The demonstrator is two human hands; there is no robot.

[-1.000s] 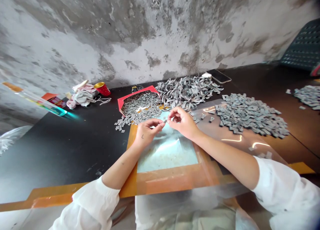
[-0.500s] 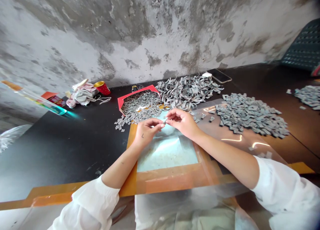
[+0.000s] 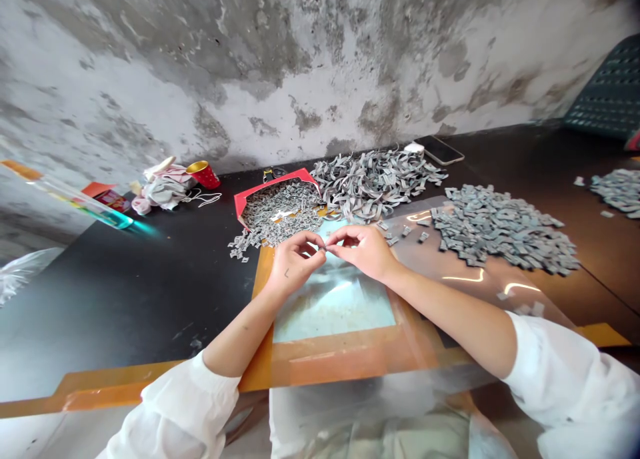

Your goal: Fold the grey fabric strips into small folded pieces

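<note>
My left hand (image 3: 299,262) and my right hand (image 3: 364,249) meet fingertip to fingertip over a pale blue sheet (image 3: 345,306). Both pinch a tiny grey piece (image 3: 323,248) between them; the fingers mostly cover it, so its exact kind does not show. Beyond my left hand, small grey buckle-like pieces (image 3: 287,202) fill a red-edged box (image 3: 277,180) and spill out of its front. Behind my right hand lies a heap of grey fabric strips (image 3: 375,179). Folded grey strip pieces (image 3: 500,229) are piled to the right.
On the left stand a red cup (image 3: 204,175), a bundled cloth (image 3: 165,187) and a clear tube (image 3: 80,199). A phone (image 3: 440,150) lies by the stained wall (image 3: 320,66). Another grey pile (image 3: 620,191) and a dark plastic crate (image 3: 607,96) are at far right. Brown tape (image 3: 330,362) borders the front edge.
My fingertips have come closer together around the small piece and shifted slightly left. My right hand is a little lower and its fingers are more bent. The piles look unchanged.
</note>
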